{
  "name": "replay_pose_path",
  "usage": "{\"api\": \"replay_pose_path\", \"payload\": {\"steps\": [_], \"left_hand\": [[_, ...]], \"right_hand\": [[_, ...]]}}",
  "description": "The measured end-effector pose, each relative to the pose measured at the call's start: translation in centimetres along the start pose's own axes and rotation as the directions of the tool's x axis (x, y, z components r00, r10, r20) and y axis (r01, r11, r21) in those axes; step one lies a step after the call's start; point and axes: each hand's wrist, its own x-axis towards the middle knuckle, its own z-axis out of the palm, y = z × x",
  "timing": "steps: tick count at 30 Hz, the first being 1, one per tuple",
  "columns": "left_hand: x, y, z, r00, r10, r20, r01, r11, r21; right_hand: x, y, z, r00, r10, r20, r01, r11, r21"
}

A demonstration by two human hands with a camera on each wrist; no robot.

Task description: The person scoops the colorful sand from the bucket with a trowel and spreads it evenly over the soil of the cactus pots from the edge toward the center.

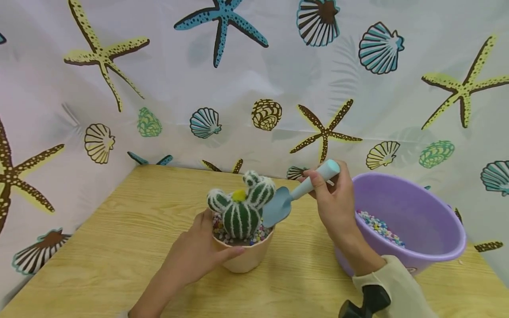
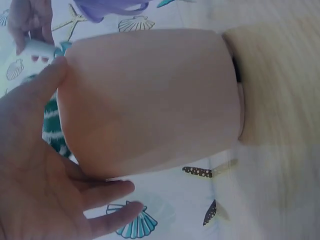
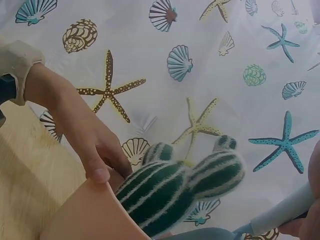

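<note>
A knitted-looking green and white cactus with a yellow tuft stands in a pale peach flower pot, among colored pebbles. My left hand grips the pot near its rim, thumb at the front and fingers round the far left side. In my right hand is the handle of a light blue trowel. Its blade tilts down over the pot's right rim, beside the cactus. The left wrist view shows the pot's bare side; the right wrist view shows the cactus close up.
A purple tub with small colored pebbles inside stands right of the pot, close by my right forearm. Behind the wooden table hangs a white sheet printed with starfish and shells.
</note>
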Motion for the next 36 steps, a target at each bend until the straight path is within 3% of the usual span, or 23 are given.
{"api": "replay_pose_path", "payload": {"steps": [5, 8, 11, 14, 20, 29, 36], "left_hand": [[0.6, -1.2, -0.6, 0.994, 0.091, 0.063, -0.082, 0.988, -0.133], [1.0, -1.7, -0.5, 0.99, 0.12, 0.078, -0.108, 0.983, -0.146], [1.0, -1.5, 0.0, 0.995, 0.086, 0.04, -0.083, 0.993, -0.088], [0.7, -0.5, 0.8, 0.999, 0.016, -0.028, -0.016, 1.0, -0.015], [0.0, 0.9, 1.3, 0.99, -0.072, -0.119, 0.079, 0.995, 0.056], [-0.6, 0.9, -0.1, 0.994, -0.085, -0.064, 0.084, 0.996, -0.032], [-1.7, 1.0, -0.5, 0.988, -0.074, -0.139, 0.074, 0.997, -0.004]], "right_hand": [[0.1, -0.5, -1.0, 1.0, -0.001, -0.014, 0.001, 1.0, 0.009], [0.2, -0.7, -1.4, 1.0, -0.016, -0.011, 0.017, 0.999, 0.031], [0.4, -1.0, -1.9, 0.999, -0.035, -0.012, 0.036, 0.998, 0.059], [0.5, -1.3, -2.6, 0.997, -0.061, -0.042, 0.065, 0.995, 0.082], [0.7, -1.8, -4.4, 0.991, -0.085, -0.105, 0.095, 0.991, 0.094], [0.9, -2.1, -7.4, 0.981, -0.084, -0.177, 0.109, 0.985, 0.135], [0.9, -2.2, -10.3, 0.973, -0.045, -0.225, 0.112, 0.949, 0.294]]}}
